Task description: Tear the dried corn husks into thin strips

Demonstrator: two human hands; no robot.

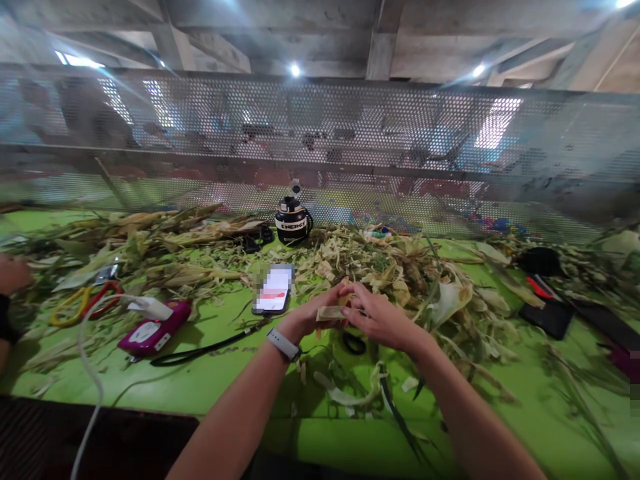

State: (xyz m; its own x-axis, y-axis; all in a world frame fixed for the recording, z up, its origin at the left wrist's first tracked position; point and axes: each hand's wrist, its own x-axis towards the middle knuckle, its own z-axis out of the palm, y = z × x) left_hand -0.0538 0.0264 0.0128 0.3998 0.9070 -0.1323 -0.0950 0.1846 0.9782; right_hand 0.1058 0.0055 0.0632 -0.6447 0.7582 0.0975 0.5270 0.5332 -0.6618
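Note:
Over the green table (220, 380), my two hands meet in front of me. My left hand (313, 312) is closed round a pale strip of corn husk (331, 313), and a white watch band sits on that wrist. From the other side my right hand (377, 317) pinches at the same husk, its fingertips touching those of the left. Part of what lies between the palms is hidden. A black looped band (354, 343) lies just beneath the hands. Husk scraps (345, 393) are scattered nearer to me.
Beyond my hands spreads a heap of dried husks (400, 267). A phone (275, 288), a black jug marked ENERGY (293, 221), a purple power block (155, 330) with a white cable and scissors (75, 307) stand leftward. Another person's hand (14, 273) shows far left. A perforated metal screen (325, 147) closes the back.

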